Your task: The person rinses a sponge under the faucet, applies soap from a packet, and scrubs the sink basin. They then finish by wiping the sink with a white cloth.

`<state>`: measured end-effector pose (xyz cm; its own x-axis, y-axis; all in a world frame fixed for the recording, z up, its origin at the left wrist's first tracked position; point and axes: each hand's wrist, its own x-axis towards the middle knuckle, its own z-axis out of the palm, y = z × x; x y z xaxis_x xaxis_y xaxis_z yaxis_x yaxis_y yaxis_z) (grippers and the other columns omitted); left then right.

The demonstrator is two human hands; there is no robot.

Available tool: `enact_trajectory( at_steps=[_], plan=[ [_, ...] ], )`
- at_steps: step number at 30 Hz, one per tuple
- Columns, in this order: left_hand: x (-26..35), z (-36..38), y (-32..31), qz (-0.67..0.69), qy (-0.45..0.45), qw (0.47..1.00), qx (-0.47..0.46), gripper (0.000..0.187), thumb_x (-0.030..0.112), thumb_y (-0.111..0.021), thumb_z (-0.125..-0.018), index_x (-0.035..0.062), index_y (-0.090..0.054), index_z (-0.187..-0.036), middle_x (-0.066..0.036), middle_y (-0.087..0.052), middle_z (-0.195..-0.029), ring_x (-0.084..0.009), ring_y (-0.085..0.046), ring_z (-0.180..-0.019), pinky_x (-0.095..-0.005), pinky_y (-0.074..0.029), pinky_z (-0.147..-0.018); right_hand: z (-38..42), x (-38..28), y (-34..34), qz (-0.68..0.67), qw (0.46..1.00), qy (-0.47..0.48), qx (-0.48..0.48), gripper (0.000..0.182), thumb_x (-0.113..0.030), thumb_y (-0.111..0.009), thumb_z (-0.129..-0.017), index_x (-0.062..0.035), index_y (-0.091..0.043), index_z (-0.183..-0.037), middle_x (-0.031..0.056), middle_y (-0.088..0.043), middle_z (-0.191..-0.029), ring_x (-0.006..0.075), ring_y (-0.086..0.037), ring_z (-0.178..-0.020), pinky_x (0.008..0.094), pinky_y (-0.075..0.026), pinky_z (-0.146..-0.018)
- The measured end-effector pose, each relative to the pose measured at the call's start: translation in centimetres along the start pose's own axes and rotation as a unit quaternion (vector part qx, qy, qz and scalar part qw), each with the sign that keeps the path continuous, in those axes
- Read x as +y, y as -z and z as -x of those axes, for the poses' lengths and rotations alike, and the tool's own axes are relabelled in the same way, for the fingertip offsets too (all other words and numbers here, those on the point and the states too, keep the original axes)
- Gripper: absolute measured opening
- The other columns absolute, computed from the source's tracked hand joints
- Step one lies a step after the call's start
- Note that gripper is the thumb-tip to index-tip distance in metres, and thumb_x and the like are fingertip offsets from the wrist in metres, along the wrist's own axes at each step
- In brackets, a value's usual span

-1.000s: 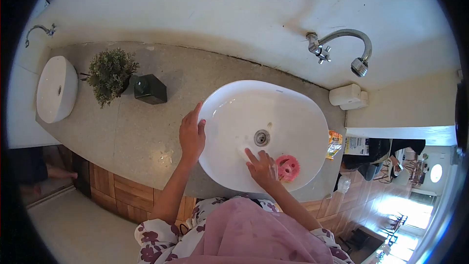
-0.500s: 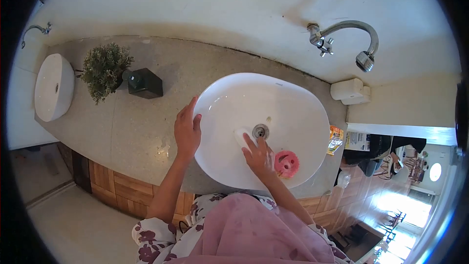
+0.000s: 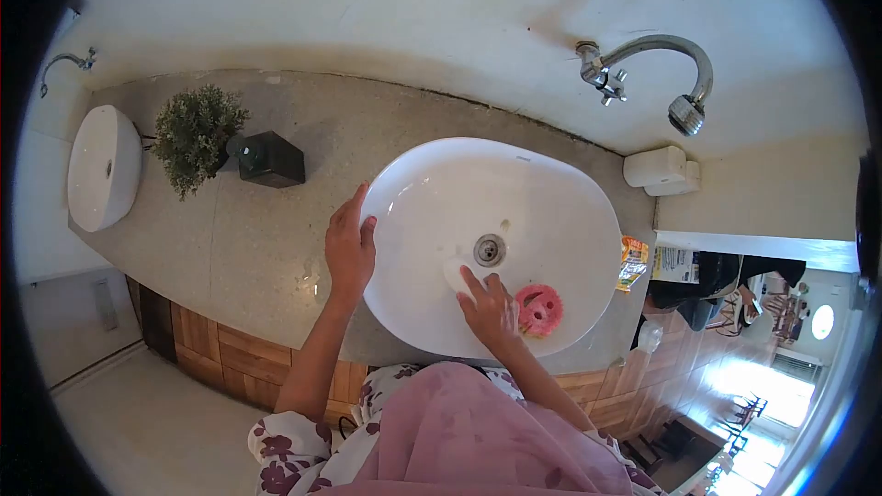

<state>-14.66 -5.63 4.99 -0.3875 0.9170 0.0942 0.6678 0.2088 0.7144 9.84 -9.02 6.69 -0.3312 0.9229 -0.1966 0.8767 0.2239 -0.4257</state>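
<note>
A white oval basin (image 3: 423, 193) stands on the grey counter (image 3: 266, 248), with a round metal drain (image 3: 490, 250) in its floor. My left hand (image 3: 349, 246) rests against the basin's left rim, fingers and thumb apart, holding nothing. Inside the basin, my right hand (image 3: 491, 309) is below the drain, its fingertips on a small white piece (image 3: 455, 276) that hardly stands out from the white surface. Just right of that hand lies a pink round scalloped item (image 3: 539, 310) with holes in it.
A curved metal tap (image 3: 661, 41) juts from the wall above the basin. Left are a dark green bottle (image 3: 272, 161), a potted plant (image 3: 193, 138) and another basin (image 3: 103, 168). Right are an orange packet (image 3: 632, 262) and white containers (image 3: 657, 168).
My right hand has moved slightly down, away from the drain, and the white piece under its fingertips has shifted down with it. My left hand stays on the rim.
</note>
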Motion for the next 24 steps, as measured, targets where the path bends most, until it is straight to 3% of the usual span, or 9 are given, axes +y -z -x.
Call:
enact_trajectory(
  at_steps=[3,7,9,10,12,16,18,24],
  plan=[
    [0.0,-0.1,0.0,-0.006,-0.008,1.000,0.001,0.054,0.004,-0.061,-0.087,0.0183,-0.047,-0.137,-0.015,-0.060,-0.120,-0.0319,-0.055,-0.112,-0.0411,-0.045,-0.094,-1.8,0.3,-1.0,-0.007,0.997,0.026,0.072,0.044,-0.025,-0.067,-0.082,-0.0147,-0.060,-0.124,0.0173,-0.054,-0.092,0.0351,-0.062,-0.080,0.0442,-0.052,-0.066],
    [-0.2,-0.1,-0.1,-0.007,-0.015,1.000,0.009,0.054,0.005,-0.061,-0.087,0.0183,-0.047,-0.137,-0.015,-0.060,-0.120,-0.0320,-0.055,-0.113,-0.0412,-0.045,-0.093,-1.4,0.2,-0.9,0.000,0.995,0.035,0.090,0.044,-0.025,-0.067,-0.081,-0.0148,-0.060,-0.124,0.0175,-0.055,-0.091,0.0353,-0.062,-0.080,0.0444,-0.052,-0.066],
    [-0.2,0.0,-0.1,-0.018,-0.004,1.000,0.003,0.055,0.004,-0.061,-0.086,0.0180,-0.047,-0.137,-0.015,-0.060,-0.119,-0.0321,-0.055,-0.113,-0.0414,-0.045,-0.094,0.2,0.0,0.1,0.006,1.000,-0.015,-0.017,0.045,-0.025,-0.067,-0.081,-0.0153,-0.059,-0.125,0.0176,-0.055,-0.091,0.0350,-0.061,-0.082,0.0448,-0.052,-0.068],
    [-0.2,-0.1,-0.1,-0.017,-0.004,1.000,0.003,0.055,0.004,-0.061,-0.086,0.0180,-0.047,-0.137,-0.015,-0.060,-0.119,-0.0321,-0.055,-0.113,-0.0414,-0.045,-0.094,-0.1,0.2,-0.3,0.006,1.000,-0.015,-0.017,0.045,-0.025,-0.067,-0.081,-0.0153,-0.059,-0.125,0.0176,-0.055,-0.091,0.0350,-0.061,-0.082,0.0448,-0.052,-0.068],
    [0.0,-0.1,0.0,-0.001,-0.001,1.000,-0.001,0.054,0.004,-0.061,-0.086,0.0179,-0.048,-0.137,-0.015,-0.060,-0.119,-0.0326,-0.055,-0.113,-0.0418,-0.045,-0.094,-1.0,0.7,-1.0,-0.011,0.996,0.036,0.077,0.046,-0.025,-0.067,-0.081,-0.0161,-0.059,-0.125,0.0167,-0.054,-0.088,0.0339,-0.062,-0.079,0.0448,-0.052,-0.065],
    [0.1,0.0,0.1,0.005,-0.017,1.000,0.005,0.054,0.004,-0.061,-0.087,0.0177,-0.048,-0.137,-0.015,-0.060,-0.120,-0.0329,-0.055,-0.113,-0.0420,-0.045,-0.094,-2.0,0.3,-1.0,-0.006,0.996,0.026,0.091,0.047,-0.026,-0.068,-0.081,-0.0166,-0.058,-0.126,0.0161,-0.054,-0.086,0.0332,-0.062,-0.078,0.0443,-0.051,-0.062],
    [-0.1,-0.1,0.0,0.000,0.002,1.000,-0.006,0.054,0.004,-0.061,-0.087,0.0173,-0.048,-0.137,-0.015,-0.060,-0.120,-0.0327,-0.055,-0.113,-0.0420,-0.044,-0.095,-0.6,0.4,-0.5,0.009,1.000,0.016,0.025,0.045,-0.027,-0.063,-0.083,-0.0157,-0.057,-0.126,0.0168,-0.052,-0.087,0.0336,-0.062,-0.079,0.0446,-0.052,-0.061],
    [-0.2,0.0,-0.1,-0.006,-0.004,1.000,0.001,0.053,0.005,-0.060,-0.087,0.0175,-0.047,-0.137,-0.015,-0.060,-0.120,-0.0328,-0.054,-0.114,-0.0426,-0.044,-0.095,-2.7,0.1,-0.6,0.001,0.999,0.007,0.048,0.046,-0.027,-0.063,-0.083,-0.0160,-0.057,-0.127,0.0154,-0.052,-0.087,0.0328,-0.063,-0.080,0.0444,-0.053,-0.062]
  ],
)
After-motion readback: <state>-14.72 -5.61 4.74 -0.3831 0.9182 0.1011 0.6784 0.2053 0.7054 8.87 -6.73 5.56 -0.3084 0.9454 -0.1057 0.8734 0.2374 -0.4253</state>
